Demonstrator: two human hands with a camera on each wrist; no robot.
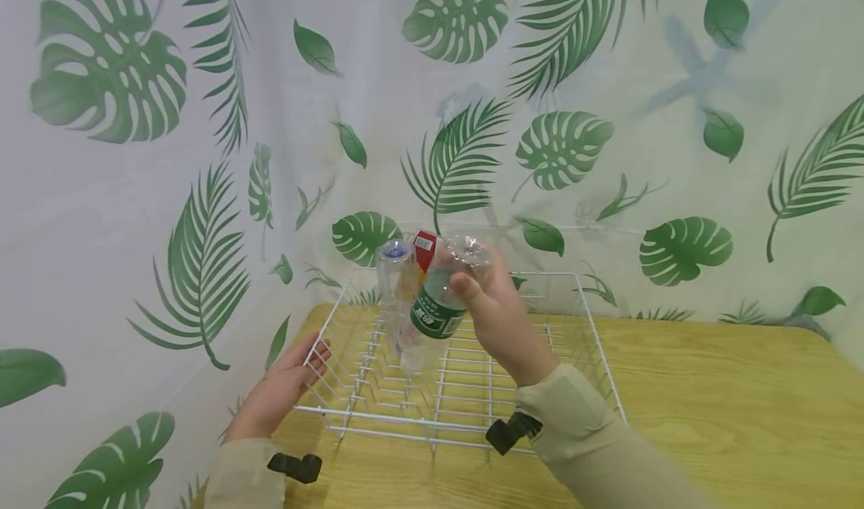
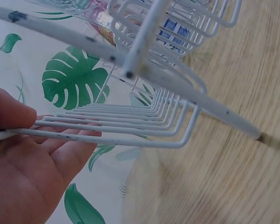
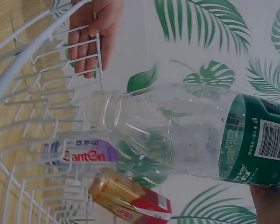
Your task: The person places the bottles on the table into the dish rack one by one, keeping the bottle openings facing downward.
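My right hand (image 1: 506,314) grips a clear plastic bottle (image 1: 439,310) with a green label. The bottle is tilted, neck down, over a white wire rack (image 1: 432,422). In the right wrist view its clear neck (image 3: 100,109) is close to the rack's wires. My left hand (image 1: 290,381) holds the rack's left side, thumb over a wire (image 2: 98,140) and fingers beneath it. Within the rack, a clear water bottle (image 3: 91,156) with a purple, red-lettered label stands neck down beside a red and gold carton (image 3: 135,198). The right fingers are mostly hidden behind the held bottle.
The rack stands on a wooden table (image 1: 709,411), with rows of upright wire prongs inside it. A white curtain (image 1: 378,187) printed with green leaves hangs behind and along the left side, near my left hand.
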